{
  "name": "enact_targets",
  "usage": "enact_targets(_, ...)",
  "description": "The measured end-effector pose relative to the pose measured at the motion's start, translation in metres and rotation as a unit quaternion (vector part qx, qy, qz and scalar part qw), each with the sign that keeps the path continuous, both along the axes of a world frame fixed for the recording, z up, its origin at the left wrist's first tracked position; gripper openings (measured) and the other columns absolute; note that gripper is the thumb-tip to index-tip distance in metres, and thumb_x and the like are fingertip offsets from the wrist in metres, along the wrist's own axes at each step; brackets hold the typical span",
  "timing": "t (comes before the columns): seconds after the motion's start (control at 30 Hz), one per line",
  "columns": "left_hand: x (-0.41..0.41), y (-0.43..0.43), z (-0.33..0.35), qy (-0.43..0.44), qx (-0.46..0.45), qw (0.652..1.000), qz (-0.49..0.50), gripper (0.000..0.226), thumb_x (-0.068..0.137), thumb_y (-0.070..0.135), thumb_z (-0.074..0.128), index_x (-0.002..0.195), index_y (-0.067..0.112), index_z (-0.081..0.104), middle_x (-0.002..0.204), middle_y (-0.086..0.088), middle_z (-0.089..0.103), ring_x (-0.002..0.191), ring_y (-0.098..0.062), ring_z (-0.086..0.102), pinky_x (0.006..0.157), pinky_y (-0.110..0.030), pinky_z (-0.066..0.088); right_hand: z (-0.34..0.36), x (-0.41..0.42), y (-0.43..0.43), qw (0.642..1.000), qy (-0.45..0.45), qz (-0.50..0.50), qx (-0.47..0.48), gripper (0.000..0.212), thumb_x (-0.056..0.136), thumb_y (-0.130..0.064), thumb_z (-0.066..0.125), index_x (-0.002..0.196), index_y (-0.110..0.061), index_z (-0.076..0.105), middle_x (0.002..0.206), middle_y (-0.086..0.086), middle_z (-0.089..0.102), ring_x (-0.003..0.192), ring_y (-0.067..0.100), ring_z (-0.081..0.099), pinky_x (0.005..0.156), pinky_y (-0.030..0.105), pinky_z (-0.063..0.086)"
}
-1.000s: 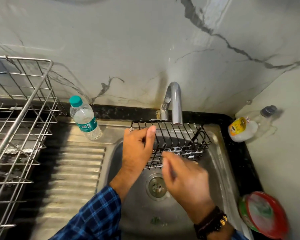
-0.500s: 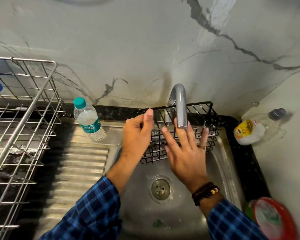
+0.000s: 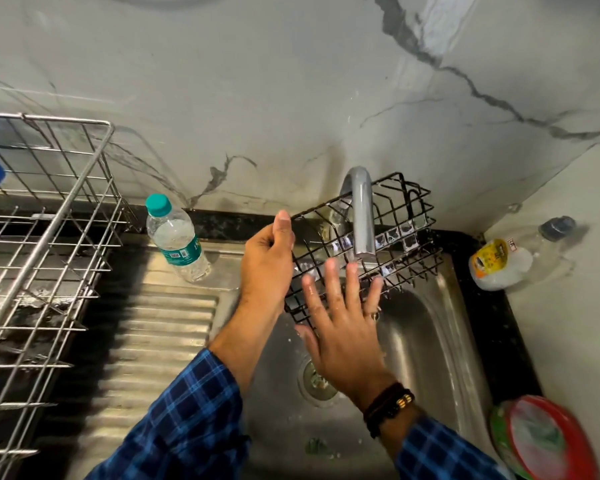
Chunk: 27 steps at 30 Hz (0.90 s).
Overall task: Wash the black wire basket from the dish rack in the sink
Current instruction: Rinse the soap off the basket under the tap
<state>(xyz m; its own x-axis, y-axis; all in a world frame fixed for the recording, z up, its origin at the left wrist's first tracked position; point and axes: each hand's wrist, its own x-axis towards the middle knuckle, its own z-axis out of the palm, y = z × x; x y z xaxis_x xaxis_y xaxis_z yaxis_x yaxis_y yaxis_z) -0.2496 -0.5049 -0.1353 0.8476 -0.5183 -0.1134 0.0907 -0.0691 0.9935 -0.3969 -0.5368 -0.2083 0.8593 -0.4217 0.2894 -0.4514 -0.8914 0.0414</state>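
Head view: the rack (image 3: 42, 237) stands at far left on the drainboard, a bottle (image 3: 175, 237) just beside the sink (image 3: 440, 327). The left hand (image 3: 265, 258) pinches the basket (image 3: 361, 247) at its left rim, thumb on top, and holds it tilted above the basin under the tap (image 3: 361, 216). The right hand (image 3: 343, 323) lies flat, fingers spread, against the wet mesh. A one-sided pinch on slick wire could slip, I judge, dropping the basket into the basin or knocking it against the spout, which pokes into the basket and limits how far it can turn. Fingertips could also snag between wires. At right, a soap bottle (image 3: 499, 261) lies on the counter, and a red lid (image 3: 548, 441) sits near the sink's edge; splashes could reach both.
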Motion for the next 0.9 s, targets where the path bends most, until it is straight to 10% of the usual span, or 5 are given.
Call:
enact_targets(0.33, 0.007, 0.017, -0.013, -0.097, 0.038, 0.993, -0.051, 0.057, 0.1, 0.057, 0.046, 0.058, 0.02, 0.033, 0.053, 0.011, 0.025, 0.057, -0.016, 0.028, 0.061, -0.035, 0.031, 0.013, -0.025, -0.035, 0.969, -0.119, -0.187, 0.112, 0.048, 0.097, -0.049, 0.04, 0.133, -0.017, 0.042, 0.148, 0.019, 0.033, 0.137, 0.043, 0.037, 0.108, 0.069, 0.032)
enact_targets(0.43, 0.004, 0.017, -0.011, -0.084, 0.008, 0.996, -0.036, 0.055, 0.1, 0.056, 0.046, 0.058, 0.022, 0.034, 0.055, 0.007, 0.026, 0.056, -0.018, 0.026, 0.058, -0.037, 0.026, 0.006, -0.022, -0.018, 0.97, -0.103, -0.177, 0.13, 0.064, 0.098, -0.052, 0.038, 0.148, -0.012, 0.033, 0.162, 0.027, 0.013, 0.151, 0.046, 0.011, 0.119, 0.064, 0.012)
enact_targets(0.63, 0.009, 0.026, -0.014, -0.09, -0.016, 0.995, -0.027, 0.053, 0.102, 0.051, 0.046, 0.059, 0.023, 0.034, 0.057, 0.004, 0.027, 0.057, -0.02, 0.025, 0.056, -0.035, 0.025, -0.003, -0.027, -0.014, 0.956, -0.06, -0.216, 0.19, 0.087, 0.103, -0.057, 0.033, 0.158, -0.011, -0.015, 0.165, 0.01, -0.025, 0.154, 0.027, -0.012, 0.122, 0.053, 0.024)
enact_targets(0.9, 0.009, 0.026, -0.017, -0.07, -0.027, 0.997, -0.028, 0.054, 0.105, 0.044, 0.046, 0.056, 0.022, 0.036, 0.057, 0.008, 0.03, 0.055, -0.009, 0.027, 0.055, -0.029, 0.025, 0.012, -0.025, -0.012, 0.914, -0.18, -0.249, 0.266, 0.083, 0.097, -0.051, 0.043, 0.16, -0.019, -0.001, 0.166, 0.008, -0.009, 0.154, 0.034, 0.003, 0.112, 0.038, 0.024)
